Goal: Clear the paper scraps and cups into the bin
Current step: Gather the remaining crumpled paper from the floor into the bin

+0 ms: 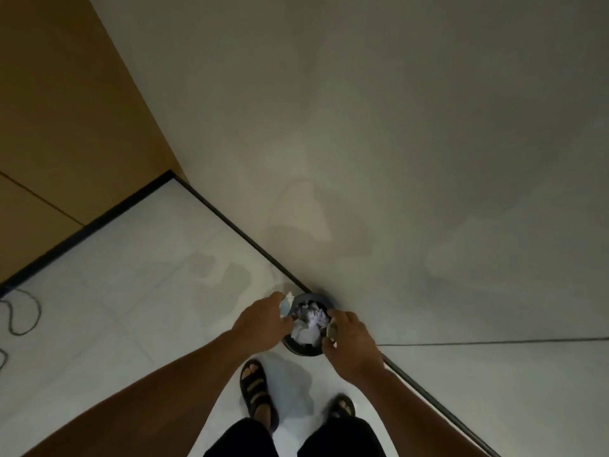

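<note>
L hand pinching paper scrap, R hand gripping cup, over bin

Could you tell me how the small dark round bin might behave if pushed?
The small dark round bin probably slides or tips easily: it visibly holds crumpled white paper, so it is likely light. The wall behind it should stop backward movement.

bin sides hidden by left hand, right hand | right hand's item too blurred to name | cable cut at left edge
</note>
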Available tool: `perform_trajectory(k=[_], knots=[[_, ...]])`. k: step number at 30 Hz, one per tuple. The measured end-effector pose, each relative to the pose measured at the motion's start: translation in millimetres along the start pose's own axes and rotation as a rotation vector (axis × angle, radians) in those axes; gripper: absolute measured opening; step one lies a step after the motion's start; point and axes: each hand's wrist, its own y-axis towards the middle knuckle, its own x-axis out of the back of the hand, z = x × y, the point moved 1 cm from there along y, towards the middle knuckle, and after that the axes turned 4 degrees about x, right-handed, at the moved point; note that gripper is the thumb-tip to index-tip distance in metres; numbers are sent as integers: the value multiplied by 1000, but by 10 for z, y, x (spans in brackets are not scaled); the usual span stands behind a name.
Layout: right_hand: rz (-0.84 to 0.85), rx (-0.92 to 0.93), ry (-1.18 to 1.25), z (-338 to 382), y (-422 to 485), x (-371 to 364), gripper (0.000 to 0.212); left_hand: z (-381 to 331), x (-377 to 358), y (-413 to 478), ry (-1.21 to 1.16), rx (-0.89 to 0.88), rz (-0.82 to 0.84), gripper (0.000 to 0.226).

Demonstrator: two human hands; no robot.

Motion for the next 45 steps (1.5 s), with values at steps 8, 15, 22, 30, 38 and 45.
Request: perform_trajectory(k=[8,15,22,30,38,45], knots=[[68,-140,116,-643,757,-639,58,359,-650,1045,-7,102,108,57],[45,-154,104,-1392,1713,-1565,54,724,-1695,2086,-29,145,127,45],[29,-199,119,-2096,2341,-2435,59,1029,-2430,3046,9,147,142,56],[-33,-171,22,-2319,2570,-2819,71,1434,-2635,3252,115,90,64,68],[33,-154,-10,-1782,2099,-2087,75,1206,-1948,2475,244,77,101,80],[30,-109,-35,-930,1328,-858,77,486,-789,1464,245,4,49,77]])
